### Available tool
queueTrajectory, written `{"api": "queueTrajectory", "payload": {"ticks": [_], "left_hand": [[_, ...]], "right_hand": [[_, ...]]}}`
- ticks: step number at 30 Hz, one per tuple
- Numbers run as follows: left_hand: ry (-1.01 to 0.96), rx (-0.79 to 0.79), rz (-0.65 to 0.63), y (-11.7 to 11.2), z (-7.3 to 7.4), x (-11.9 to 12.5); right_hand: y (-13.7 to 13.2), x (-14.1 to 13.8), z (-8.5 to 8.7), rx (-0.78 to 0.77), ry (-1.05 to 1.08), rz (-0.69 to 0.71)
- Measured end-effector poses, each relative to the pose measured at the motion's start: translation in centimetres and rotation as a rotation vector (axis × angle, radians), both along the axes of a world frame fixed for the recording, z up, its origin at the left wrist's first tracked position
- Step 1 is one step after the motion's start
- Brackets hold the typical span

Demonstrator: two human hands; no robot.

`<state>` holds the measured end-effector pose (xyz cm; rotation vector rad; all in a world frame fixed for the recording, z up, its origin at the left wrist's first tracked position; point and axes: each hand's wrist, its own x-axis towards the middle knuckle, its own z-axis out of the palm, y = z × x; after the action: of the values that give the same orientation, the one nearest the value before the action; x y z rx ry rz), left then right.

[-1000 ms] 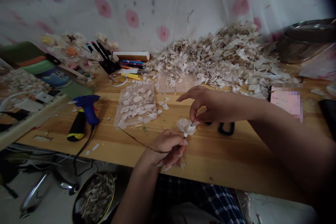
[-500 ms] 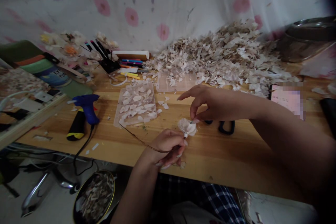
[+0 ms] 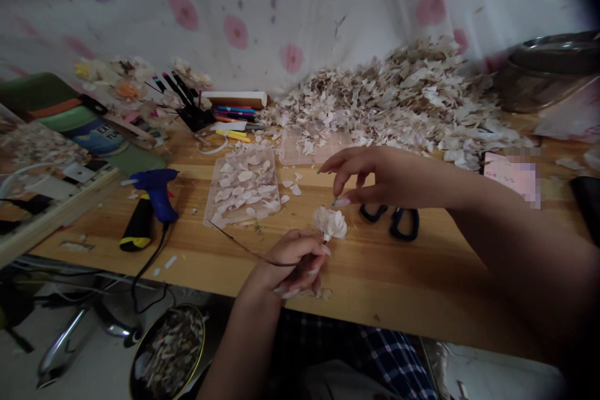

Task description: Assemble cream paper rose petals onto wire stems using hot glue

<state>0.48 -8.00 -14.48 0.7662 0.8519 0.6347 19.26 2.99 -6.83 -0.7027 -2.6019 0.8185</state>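
My left hand (image 3: 293, 260) is closed on a thin brown wire stem (image 3: 244, 250), just below a small white flower (image 3: 330, 224) made of pale petals at the stem's tip. My right hand (image 3: 370, 177) hovers a little above and to the right of the flower, fingers apart, thumb and forefinger close together, with nothing that I can make out in them. The stem trails left over the wooden table (image 3: 422, 281) toward a clear tray (image 3: 244, 186) holding loose petals.
A blue glue gun (image 3: 152, 195) lies at the left. Black scissors (image 3: 396, 220) lie under my right wrist. A big heap of petals (image 3: 398, 100) fills the back, a second clear tray (image 3: 313, 145) before it. Pens (image 3: 234, 117), a metal bowl (image 3: 546, 72) and a tin of scraps (image 3: 169, 353) stand around.
My right hand has lifted off the flower and moved slightly up, its fingers spreading. My left hand has kept the stem and shifted the flower a little.
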Motion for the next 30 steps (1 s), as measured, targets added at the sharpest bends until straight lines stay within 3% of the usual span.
{"api": "queueTrajectory", "payload": {"ticks": [9,19,23,30], "left_hand": [[-0.153,-0.033,0.073,-0.2,-0.4,-0.3],[-0.187,-0.047,0.031,0.0,-0.9,-0.5],[-0.210,-0.048,0.097,0.0,-0.8,-0.4],[-0.235,-0.032,0.140,0.0,-0.6,-0.1]], "right_hand": [[0.4,-0.6,-1.4,-0.198,0.075,0.087],[0.0,-0.9,-1.8,-0.140,0.081,0.156],[0.1,-0.9,-1.7,-0.162,0.151,0.109],[-1.5,-2.3,-2.5,-0.285,0.173,-0.119]]}}
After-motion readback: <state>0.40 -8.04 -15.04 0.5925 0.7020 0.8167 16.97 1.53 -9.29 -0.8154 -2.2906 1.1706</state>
